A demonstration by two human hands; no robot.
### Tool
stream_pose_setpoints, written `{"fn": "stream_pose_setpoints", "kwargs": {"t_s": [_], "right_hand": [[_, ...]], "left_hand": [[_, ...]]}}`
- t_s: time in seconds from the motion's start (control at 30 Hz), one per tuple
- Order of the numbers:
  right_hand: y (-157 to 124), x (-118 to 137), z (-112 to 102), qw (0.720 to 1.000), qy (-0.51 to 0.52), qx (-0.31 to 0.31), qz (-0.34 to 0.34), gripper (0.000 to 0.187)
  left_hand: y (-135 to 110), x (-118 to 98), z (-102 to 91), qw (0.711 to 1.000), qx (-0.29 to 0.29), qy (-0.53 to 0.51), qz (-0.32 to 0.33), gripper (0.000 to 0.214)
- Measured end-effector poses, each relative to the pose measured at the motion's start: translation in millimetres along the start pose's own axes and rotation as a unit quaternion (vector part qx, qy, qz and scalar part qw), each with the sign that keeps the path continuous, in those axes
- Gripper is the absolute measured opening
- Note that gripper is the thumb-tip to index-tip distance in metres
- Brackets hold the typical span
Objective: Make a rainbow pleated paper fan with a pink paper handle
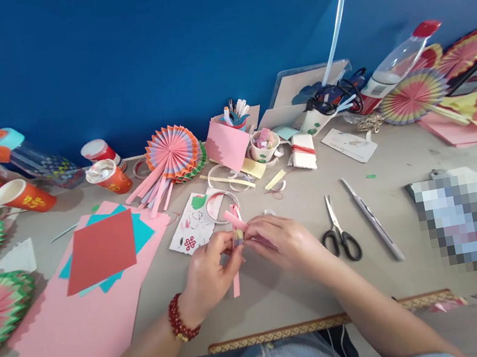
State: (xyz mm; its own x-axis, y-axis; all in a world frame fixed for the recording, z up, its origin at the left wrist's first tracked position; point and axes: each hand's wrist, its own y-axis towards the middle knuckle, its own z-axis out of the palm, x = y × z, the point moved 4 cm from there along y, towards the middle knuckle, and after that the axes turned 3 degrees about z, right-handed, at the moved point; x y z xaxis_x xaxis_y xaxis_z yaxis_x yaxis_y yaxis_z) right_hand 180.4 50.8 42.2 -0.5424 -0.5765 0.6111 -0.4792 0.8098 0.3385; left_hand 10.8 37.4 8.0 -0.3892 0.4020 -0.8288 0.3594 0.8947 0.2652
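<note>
Over the middle of the grey table (286, 293), both hands meet on a small folded bundle of pink paper strips (235, 228). My left hand (208, 270), with a red bead bracelet at the wrist, pinches the bundle from the left. My right hand (284, 241) closes its fingers on the bundle's right side and top. One pink strip hangs down below the hands. Black-handled scissors (339, 234) lie just right of my right hand, and a grey craft knife (372, 219) lies beyond them.
Pink, red and teal paper sheets (99, 252) lie at left. Folded paper fans (174, 153) sit at the back, left edge and right. Orange cups (22, 197), bottles, tape rings, a printed card (194, 229) and a blurred-out device (463, 222) crowd the table.
</note>
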Motion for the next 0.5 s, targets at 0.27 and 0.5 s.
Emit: {"fn": "stream_pose_setpoints", "kwargs": {"t_s": [0.27,0.5], "right_hand": [[1.1,-0.4,3.1,1.000,0.014,-0.013,0.020,0.010],[0.0,-0.6,2.2,0.998,0.044,-0.024,0.046,0.012]], "left_hand": [[-1.5,3.9,1.7,1.000,-0.002,0.022,0.010,0.017],[-0.4,2.6,0.8,0.997,-0.014,0.068,0.036,0.018]]}}
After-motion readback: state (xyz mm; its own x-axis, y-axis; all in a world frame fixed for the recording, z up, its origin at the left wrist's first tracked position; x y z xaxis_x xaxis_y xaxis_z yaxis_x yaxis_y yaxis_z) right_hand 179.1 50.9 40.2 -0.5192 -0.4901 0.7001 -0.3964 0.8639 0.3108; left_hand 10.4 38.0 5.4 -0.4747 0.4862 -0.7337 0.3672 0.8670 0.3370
